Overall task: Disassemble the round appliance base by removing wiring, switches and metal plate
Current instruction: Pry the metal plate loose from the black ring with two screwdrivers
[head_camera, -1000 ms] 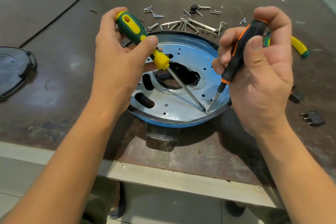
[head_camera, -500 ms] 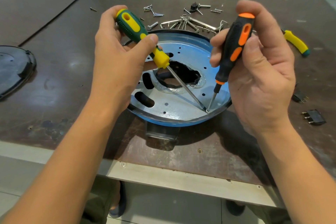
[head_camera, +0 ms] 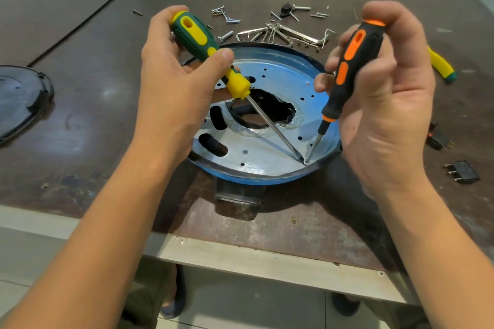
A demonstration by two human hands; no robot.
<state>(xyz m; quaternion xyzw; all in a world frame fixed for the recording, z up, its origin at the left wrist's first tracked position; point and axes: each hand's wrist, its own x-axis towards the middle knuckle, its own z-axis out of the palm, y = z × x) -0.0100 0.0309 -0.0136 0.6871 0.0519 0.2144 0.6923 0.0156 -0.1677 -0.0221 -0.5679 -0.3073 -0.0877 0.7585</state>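
Round appliance base (head_camera: 256, 179), perforated metal plate (head_camera: 267, 147)

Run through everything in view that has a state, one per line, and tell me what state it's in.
Metal plate, still seated in the blue base.
Left hand, grips the green screwdriver, tip at the plate's near edge.
Right hand, grips the orange screwdriver, tip at the same spot.
Black switch, out, lying on the table.
Screws, loose on the table.
Black cover, off, lying at left.
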